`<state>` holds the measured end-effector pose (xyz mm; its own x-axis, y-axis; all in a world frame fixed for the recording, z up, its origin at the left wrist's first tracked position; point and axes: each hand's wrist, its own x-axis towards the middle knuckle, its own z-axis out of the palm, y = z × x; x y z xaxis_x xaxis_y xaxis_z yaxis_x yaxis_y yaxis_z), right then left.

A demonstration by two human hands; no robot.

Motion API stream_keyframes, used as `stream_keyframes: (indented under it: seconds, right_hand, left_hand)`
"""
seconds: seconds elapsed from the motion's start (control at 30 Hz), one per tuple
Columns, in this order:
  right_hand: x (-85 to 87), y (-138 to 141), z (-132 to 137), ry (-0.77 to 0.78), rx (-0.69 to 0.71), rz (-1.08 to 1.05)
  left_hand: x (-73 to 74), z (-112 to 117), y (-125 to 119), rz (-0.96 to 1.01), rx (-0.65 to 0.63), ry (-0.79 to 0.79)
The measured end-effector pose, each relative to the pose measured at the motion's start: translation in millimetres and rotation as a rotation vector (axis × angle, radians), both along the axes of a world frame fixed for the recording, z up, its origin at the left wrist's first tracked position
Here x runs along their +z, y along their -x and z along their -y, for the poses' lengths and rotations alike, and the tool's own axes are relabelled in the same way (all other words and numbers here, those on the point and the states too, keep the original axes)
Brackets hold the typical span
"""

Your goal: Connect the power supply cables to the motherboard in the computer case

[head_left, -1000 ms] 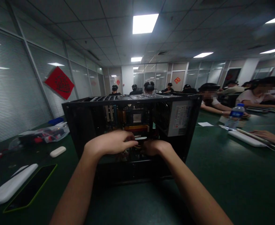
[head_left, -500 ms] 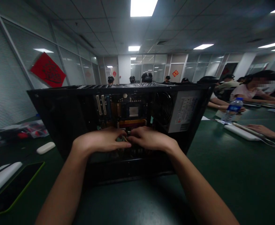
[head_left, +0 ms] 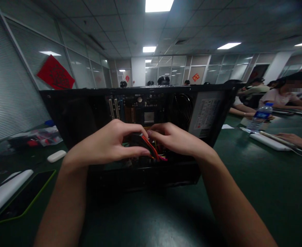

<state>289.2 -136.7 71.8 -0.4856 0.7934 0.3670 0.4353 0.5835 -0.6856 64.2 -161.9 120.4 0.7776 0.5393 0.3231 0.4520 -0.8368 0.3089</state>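
An open black computer case stands on the table in front of me. Inside it are a motherboard, a fan and a grey power supply. My left hand grips a dark power connector between thumb and fingers. From that connector a bundle of red, orange and other coloured wires runs down into the case. My right hand is closed beside the wires, its fingertips close to my left fingers. What it pinches, if anything, is hidden.
Left of the case lie a white oval case, a white device, a green-edged phone and plastic bags. On the right stand a water bottle and a white power bank, near another person's hand.
Both hands have risen and now stand a little nearer the motherboard. The connector and its coloured wires have come into view at my left hand. The view has shifted slightly.
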Motion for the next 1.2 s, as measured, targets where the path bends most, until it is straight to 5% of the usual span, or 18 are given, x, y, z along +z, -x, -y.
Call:
stream_keyframes:
  seconds: [0.17,0.4,0.67,0.93,1.2]
  right_hand:
    - [8.0,-4.9,16.1,-0.056,-0.054,0.056]
    - [15.1,-8.5,26.4,0.057,0.184,-0.039]
    - [21.4,-7.5,28.7,0.15,0.26,-0.227]
    - [15.6,-7.7,21.3,0.127,0.156,-0.403]
    - [17.2,-1.0,24.1,0.112,0.111,-0.457]
  left_hand:
    - [-5.6,-6.6,-3.0,0.027,0.023,-0.08]
    - [-12.4,-6.9,-12.0,0.16,0.063,-0.124]
    - [-13.8,-3.4,-15.5,0.251,0.075,-0.134]
    - [-16.2,2.4,-6.0,0.331,-0.056,0.104]
    - [-9.2,4.6,-3.2,0.322,0.049,0.078]
